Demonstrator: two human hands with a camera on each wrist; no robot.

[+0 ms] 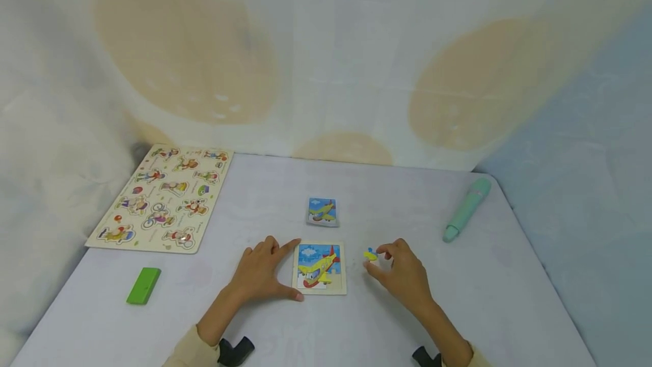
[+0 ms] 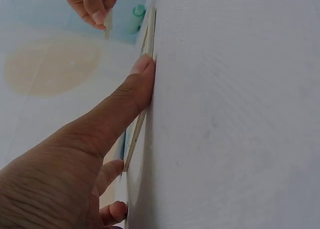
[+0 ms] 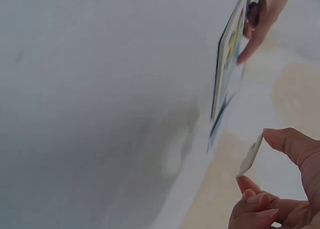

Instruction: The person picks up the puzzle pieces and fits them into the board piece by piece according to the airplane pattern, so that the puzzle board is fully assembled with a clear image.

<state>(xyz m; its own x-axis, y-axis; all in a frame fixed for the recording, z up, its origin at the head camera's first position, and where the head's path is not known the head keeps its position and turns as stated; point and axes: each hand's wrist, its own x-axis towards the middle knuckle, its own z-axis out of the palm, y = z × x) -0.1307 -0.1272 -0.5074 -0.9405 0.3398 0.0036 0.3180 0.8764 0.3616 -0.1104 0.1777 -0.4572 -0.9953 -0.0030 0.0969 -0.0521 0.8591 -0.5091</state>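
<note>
My left hand point(image 1: 262, 271) holds a small jigsaw board point(image 1: 336, 287) by its left corners, thumb at the near edge and index finger at the far edge. The board carries a yellow airplane picture on blue sky; its lower right shows bare wood. Over the table, to the right of the board, my right hand point(image 1: 404, 276) pinches a puzzle piece point(image 1: 370, 255) between thumb and index finger. The piece is blue and yellow on its face; its pale side appears in the right wrist view point(image 3: 251, 156). Beyond the board lies a small airplane picture card point(image 1: 322, 212).
A large wooden board with colorful figures point(image 1: 204, 217) lies at the back left. Nearer, on the left, is a green block point(image 1: 144, 286). A mint-green cylindrical object point(image 1: 466, 210) lies at the back right. A patterned cloth point(image 1: 336, 72) hangs behind the table.
</note>
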